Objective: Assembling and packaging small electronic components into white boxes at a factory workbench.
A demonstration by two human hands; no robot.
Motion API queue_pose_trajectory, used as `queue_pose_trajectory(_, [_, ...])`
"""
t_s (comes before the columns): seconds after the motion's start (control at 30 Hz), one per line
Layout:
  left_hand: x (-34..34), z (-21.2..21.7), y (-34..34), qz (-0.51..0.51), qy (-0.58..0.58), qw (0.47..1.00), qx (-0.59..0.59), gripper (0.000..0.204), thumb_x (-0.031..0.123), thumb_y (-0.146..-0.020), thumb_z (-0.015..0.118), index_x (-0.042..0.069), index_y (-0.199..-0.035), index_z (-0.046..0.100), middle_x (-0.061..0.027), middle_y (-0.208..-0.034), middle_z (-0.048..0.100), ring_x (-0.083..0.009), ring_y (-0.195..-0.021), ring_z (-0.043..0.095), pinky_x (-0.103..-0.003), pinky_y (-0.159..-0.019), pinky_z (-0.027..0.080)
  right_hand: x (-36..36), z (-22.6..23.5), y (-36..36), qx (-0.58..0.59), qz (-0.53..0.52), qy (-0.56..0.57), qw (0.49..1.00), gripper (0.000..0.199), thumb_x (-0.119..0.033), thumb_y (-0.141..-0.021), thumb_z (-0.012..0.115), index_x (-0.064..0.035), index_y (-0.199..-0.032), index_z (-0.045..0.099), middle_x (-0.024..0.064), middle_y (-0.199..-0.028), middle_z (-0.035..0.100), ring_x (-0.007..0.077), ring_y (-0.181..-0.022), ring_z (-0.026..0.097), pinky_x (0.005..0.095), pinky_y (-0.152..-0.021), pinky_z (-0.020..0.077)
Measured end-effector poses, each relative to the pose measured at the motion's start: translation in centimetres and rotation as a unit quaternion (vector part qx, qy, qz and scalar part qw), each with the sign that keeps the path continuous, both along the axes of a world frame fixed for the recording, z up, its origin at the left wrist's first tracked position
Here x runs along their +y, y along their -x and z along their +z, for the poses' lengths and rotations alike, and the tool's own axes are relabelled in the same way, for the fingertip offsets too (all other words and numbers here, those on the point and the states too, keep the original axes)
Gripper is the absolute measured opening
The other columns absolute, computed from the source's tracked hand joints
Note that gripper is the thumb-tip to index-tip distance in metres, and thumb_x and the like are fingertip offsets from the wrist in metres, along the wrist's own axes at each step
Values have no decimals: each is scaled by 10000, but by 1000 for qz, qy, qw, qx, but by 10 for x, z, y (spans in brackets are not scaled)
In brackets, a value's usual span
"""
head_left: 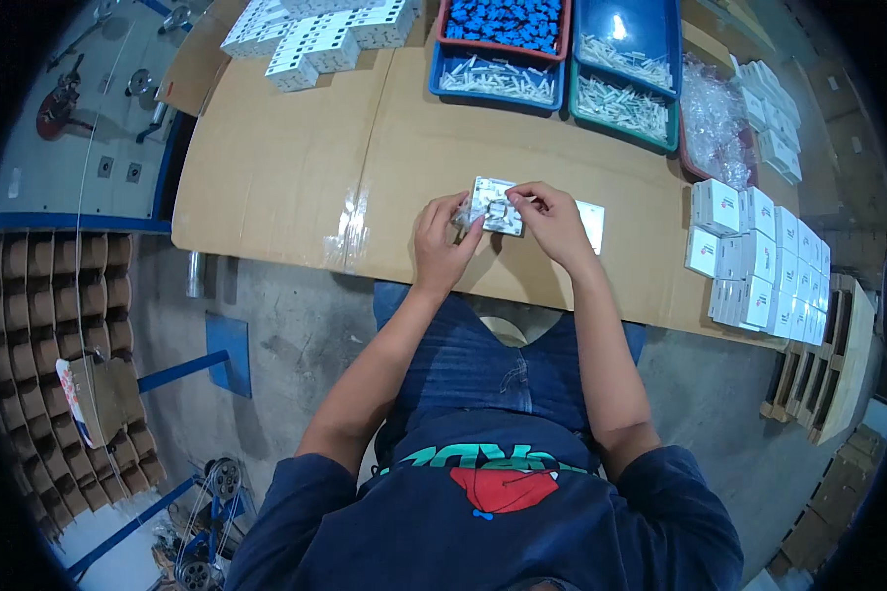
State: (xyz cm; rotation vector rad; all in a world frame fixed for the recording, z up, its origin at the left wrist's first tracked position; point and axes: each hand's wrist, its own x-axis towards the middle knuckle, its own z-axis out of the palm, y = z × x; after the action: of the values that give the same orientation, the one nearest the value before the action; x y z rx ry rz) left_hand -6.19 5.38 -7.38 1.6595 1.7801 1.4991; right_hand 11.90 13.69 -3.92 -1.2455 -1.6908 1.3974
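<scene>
The white square plate (496,205) sits over the cardboard-covered table (296,167), held up between both hands just beyond the near edge. The left hand (443,241) grips its left side, fingers curled around the edge along with what looks like a bit of clear wrapping. The right hand (552,219) pinches at the plate's top right corner, thumb and forefinger closed on a small part there (too small to make out).

To do this step well, the left hand should keep the plate steady and level, so the right fingertips can work without the piece twisting. A light pinch is better than a hard squeeze, I think, since the part seems small and easy to drop. A second flat white piece (592,223) lies just right of the right hand. Stacked white boxes (759,261) stand to the right, and blue trays (562,59) of small parts lie at the far side, within reach.
</scene>
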Motion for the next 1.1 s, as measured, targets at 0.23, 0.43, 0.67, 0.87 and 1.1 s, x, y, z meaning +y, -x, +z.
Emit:
queue_pose_trajectory(0.23, [-3, -11, 4, 32, 17, 999, -21, 382, 64, -819, 790, 12, -1179, 671, -111, -1006, 640, -246, -904, 624, -359, -830, 514, 52, 0, -38, -14, -39, -39, 998, 205, -156, -958, 666, 8, -1066, 727, 81, -872, 733, 115, -731, 642, 285, -689, 517])
queue_pose_trajectory(0.43, [-8, -7, 2, 32, 36, 998, -44, 373, 40, -828, 771, -3, -1182, 661, -114, -1009, 641, -246, -896, 619, -352, -820, 508, 167, 21, -87, -162, -159, -214, 950, 217, -188, -920, 675, -75, -1097, 730, 116, -897, 745, 239, -744, 696, 360, -713, 543])
queue_pose_trajectory(0.67, [-3, -8, 4, 36, 40, 998, -22, 372, 71, -810, 786, 7, -1154, 662, -109, -1029, 645, -263, -896, 610, -384, -832, 502, 291, 46, -120, -380, -231, -331, 832, 177, -166, -925, 622, -141, -1073, 717, 120, -980, 734, 355, -918, 703, 480, -769, 551])
queue_pose_trajectory(0.87, [0, -7, 2, 36, 47, 998, -7, 395, 84, -789, 795, 17, -1155, 664, -109, -1042, 647, -255, -915, 616, -383, -848, 494, 334, 21, -135, -486, -159, -370, 775, 195, -147, -929, 589, -181, -1060, 730, 81, -975, 697, 305, -956, 683, 502, -803, 495])
queue_pose_trajectory(1.1, [-1, -6, 2, 34, 52, 998, 26, 410, 114, -790, 791, 31, -1170, 662, -101, -1049, 651, -266, -949, 626, -403, -871, 485, 338, 7, -132, -473, -186, -389, 768, 66, -141, -906, 623, -140, -924, 686, 64, -939, 679, 294, -942, 673, 491, -784, 473])
